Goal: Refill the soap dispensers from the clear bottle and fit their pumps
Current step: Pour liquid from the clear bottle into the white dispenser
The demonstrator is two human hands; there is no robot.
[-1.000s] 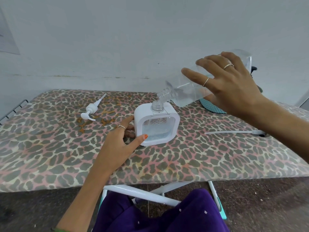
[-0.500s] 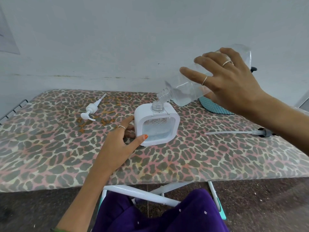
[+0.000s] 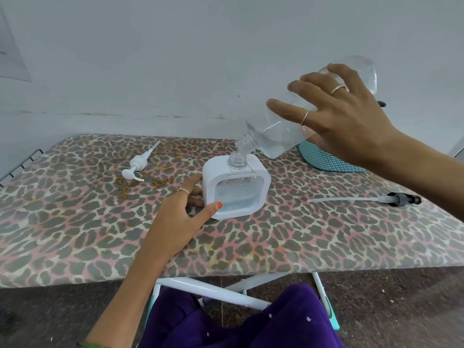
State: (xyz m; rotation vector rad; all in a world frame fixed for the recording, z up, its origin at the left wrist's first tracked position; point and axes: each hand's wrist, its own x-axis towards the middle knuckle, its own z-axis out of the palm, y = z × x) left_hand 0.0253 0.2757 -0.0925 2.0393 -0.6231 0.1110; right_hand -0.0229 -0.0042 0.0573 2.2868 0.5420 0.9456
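A square white soap dispenser (image 3: 236,190) with a clear window stands on the leopard-print board (image 3: 75,234), partly filled with liquid. My left hand (image 3: 180,217) grips its left side and lower front corner. My right hand (image 3: 344,121) holds the clear bottle (image 3: 273,139) tilted down to the left, its open mouth right above the dispenser's neck, liquid running in. A white pump (image 3: 138,165) lies on the board to the left. A dark-headed pump with a long clear tube (image 3: 364,199) lies to the right.
A teal mesh object (image 3: 324,159) sits on the board behind the bottle, partly hidden by my right arm. A pale wall rises close behind. A wire rack edge (image 3: 17,167) shows at the far left. White folding legs (image 3: 213,290) and my purple clothing are below.
My right hand has raised the base of the clear bottle, so it tilts more steeply over the dispenser's neck. The left hand and dispenser have stayed put.
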